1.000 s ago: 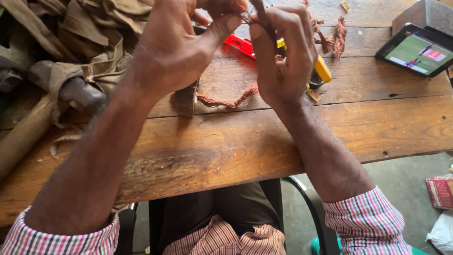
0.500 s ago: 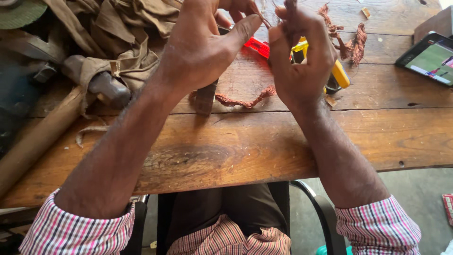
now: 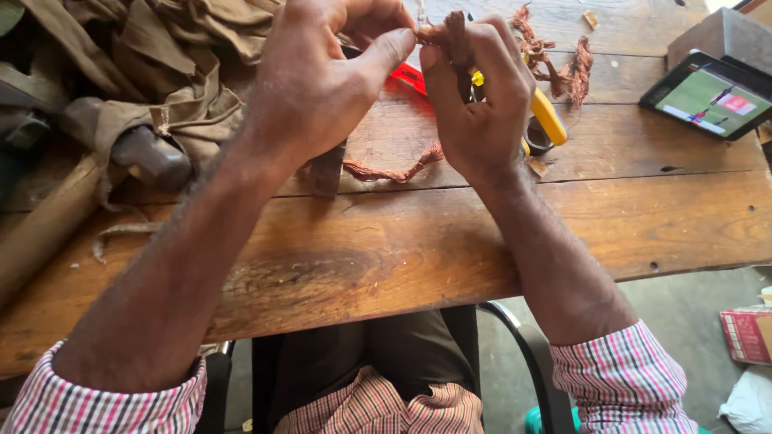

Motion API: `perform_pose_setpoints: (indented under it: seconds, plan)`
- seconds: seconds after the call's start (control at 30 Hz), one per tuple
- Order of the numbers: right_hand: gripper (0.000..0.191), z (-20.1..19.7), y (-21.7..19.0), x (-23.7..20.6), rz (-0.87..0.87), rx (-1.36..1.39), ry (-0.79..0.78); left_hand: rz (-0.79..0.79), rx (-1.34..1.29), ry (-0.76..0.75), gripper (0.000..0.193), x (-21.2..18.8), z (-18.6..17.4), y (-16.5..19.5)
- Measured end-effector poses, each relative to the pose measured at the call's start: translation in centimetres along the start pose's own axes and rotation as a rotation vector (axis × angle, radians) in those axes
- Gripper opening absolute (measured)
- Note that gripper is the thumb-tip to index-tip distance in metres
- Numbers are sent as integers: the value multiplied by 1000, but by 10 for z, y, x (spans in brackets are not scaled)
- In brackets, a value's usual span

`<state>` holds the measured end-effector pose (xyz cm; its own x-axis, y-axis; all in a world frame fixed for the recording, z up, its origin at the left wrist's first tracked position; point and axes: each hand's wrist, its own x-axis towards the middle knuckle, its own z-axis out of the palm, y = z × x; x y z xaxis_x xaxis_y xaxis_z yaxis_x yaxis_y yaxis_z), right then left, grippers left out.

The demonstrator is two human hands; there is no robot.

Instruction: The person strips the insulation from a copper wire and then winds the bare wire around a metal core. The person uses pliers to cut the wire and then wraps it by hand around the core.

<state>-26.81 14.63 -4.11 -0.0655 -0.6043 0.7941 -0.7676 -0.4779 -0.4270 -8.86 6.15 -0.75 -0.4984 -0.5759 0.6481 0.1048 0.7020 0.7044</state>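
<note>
Both hands are raised over a worn wooden table [image 3: 418,249]. My left hand [image 3: 322,76] and my right hand [image 3: 474,96] pinch the same small bundle of reddish-brown copper-coloured strands [image 3: 446,32] between thumbs and fingertips. Below the hands a twisted length of the same strands [image 3: 394,170] lies on the planks. A red and yellow handled tool [image 3: 543,112] lies partly hidden behind my right hand. More loose reddish strands [image 3: 567,60] lie beyond it.
Brown cloth and straps [image 3: 137,72] are heaped at the table's left, with a wooden handle [image 3: 44,225] beside them. A phone with a lit screen [image 3: 708,95] leans against a box at the right. A chair frame [image 3: 515,321] and a red box [image 3: 748,333] sit below.
The view has dropped and shifted slightly, so the hands sit lower in frame. Both hands stay together on the strand bundle, which now shows more clearly between the fingertips.
</note>
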Motion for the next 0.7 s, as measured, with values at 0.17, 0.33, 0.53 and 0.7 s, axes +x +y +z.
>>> perform_pose_setpoints:
  seconds: [0.17, 0.33, 0.53, 0.7]
  plan:
    - [6, 0, -3, 1, -17, -2, -25, -183, -125, 0, 10, -1, -1, 4]
    - [4, -1, -3, 3, -44, -14, -16, -148, -22, 38, 11, -1, -3, 3]
    - [8, 0, -8, -2, -33, -22, -59, -160, 144, -20, 17, -3, -8, 0]
    - [9, 4, -11, -2, 25, 2, -56, -194, 143, 2, 16, -2, -6, 3]
